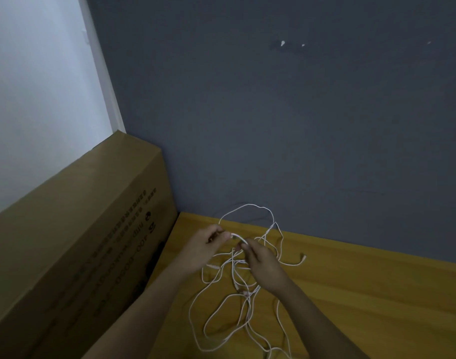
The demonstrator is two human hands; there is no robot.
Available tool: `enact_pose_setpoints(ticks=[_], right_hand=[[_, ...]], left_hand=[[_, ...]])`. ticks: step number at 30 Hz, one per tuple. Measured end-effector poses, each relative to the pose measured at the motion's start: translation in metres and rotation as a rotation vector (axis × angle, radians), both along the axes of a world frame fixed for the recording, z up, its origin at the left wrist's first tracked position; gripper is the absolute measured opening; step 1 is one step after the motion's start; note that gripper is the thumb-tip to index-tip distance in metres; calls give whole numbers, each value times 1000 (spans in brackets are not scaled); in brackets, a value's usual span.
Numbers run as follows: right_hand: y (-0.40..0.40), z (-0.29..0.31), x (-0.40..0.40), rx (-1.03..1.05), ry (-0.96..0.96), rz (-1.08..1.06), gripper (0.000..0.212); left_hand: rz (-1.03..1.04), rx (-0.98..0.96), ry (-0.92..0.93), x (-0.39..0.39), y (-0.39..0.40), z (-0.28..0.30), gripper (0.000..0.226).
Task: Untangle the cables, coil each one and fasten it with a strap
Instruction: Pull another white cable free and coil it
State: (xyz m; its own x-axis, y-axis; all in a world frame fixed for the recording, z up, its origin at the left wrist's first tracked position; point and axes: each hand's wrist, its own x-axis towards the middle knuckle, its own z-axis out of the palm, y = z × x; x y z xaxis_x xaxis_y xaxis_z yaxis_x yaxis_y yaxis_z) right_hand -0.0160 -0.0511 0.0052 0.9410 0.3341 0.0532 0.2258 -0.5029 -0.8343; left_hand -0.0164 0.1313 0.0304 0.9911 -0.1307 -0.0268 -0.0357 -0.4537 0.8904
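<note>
The white cables (237,288) lie in a loose tangle on the yellow surface (364,294), near the grey wall (273,112) and beside a cardboard box (79,242), with part of the tangle lifted between the two hands. The left hand (206,248) has its fingers curled and pinches a cable near what looks like a plug end; the right hand (260,263) pinches the same short arc a little further along, its fingers closed on it. A free plug end (303,256) lies apart to the right. The step in hand seems to be freeing one cable. It would go best by keeping hold of the plug end and feeding it back through each loop it crosses, rather than pulling, which would likely tighten the knots. The right hand should slide along the cable to find the next crossing. No strap is visible.
</note>
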Motion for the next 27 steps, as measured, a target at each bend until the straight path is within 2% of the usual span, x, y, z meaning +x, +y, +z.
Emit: enact_pose_setpoints(ticks=[3, 4, 6, 8, 11, 14, 16, 19, 21, 24, 27], right_hand=[[-7, 4, 7, 152, -52, -136, 23], [-8, 8, 9, 196, -58, -169, 23], [-11, 13, 16, 269, -62, -205, 25], [-13, 20, 22, 320, -57, -229, 25], [-12, 22, 27, 282, -1, -173, 24], [-8, 12, 18, 85, 89, -29, 24], [-5, 4, 8, -86, 79, 34, 32], [-2, -5, -6, -346, -67, 105, 41], [1, -5, -11, -524, -170, 151, 45], [5, 3, -12, -730, -255, 209, 43], [8, 15, -14, -865, -367, 283, 37]], left_hand=[[-33, -8, 129, -8, 3, 9, 27], [-67, -80, 185, -11, 1, 12, 28], [-140, -376, 273, -17, -4, 22, 24], [-230, -561, 240, -19, -10, 35, 19], [-256, -639, 132, -17, -21, 54, 19], [-98, -710, 49, -12, -29, 68, 22], [26, -705, 5, -7, -31, 72, 28], [134, -689, -3, 1, -36, 71, 36], [120, -748, 43, 4, -41, 69, 37], [95, -886, 135, 7, -54, 67, 31], [131, -892, 159, 12, -65, 67, 20]])
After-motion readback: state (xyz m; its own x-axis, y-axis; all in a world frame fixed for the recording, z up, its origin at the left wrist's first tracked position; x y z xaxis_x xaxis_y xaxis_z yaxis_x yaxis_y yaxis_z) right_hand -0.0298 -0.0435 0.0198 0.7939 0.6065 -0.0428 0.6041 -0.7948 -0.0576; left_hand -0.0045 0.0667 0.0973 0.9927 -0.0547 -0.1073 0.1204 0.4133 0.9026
